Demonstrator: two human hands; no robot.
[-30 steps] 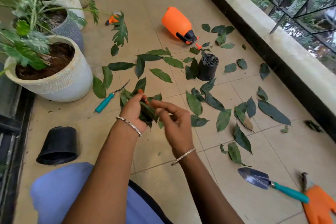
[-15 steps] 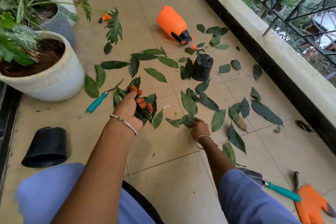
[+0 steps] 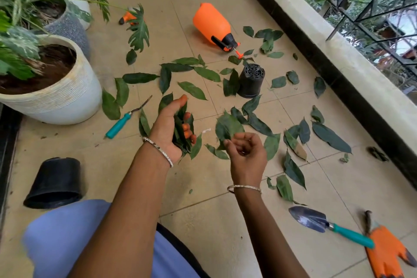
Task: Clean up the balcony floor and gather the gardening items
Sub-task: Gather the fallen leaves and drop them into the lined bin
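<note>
Floor (image 3: 203,221) tiles of the balcony are littered with loose leaves (image 3: 329,135), thickest between the white planter (image 3: 67,99) and the parapet. The gardening items lie apart from one another: the orange sprayer (image 3: 211,22) on its side, one black pot (image 3: 54,183) tipped over near the person's knee, another black pot (image 3: 251,81) upturned among the leaves, and the trowel (image 3: 327,224) beside the orange glove (image 3: 385,255).

Half a second ago the right hand (image 3: 247,153) was down on the tiles, reaching into the litter. Now it is up off the floor, its fingers (image 3: 243,140) curled and pinching a fresh leaf (image 3: 228,126) by its lower end, just beside the left hand (image 3: 167,126). The left hand has barely shifted; its fingers are wrapped round a bundle of leaves (image 3: 182,133) held above the floor.

So one more leaf has left the ground and looks bound for the bundle. By my reckoning the clearing is at an early stage, with no tool gathered yet.
</note>
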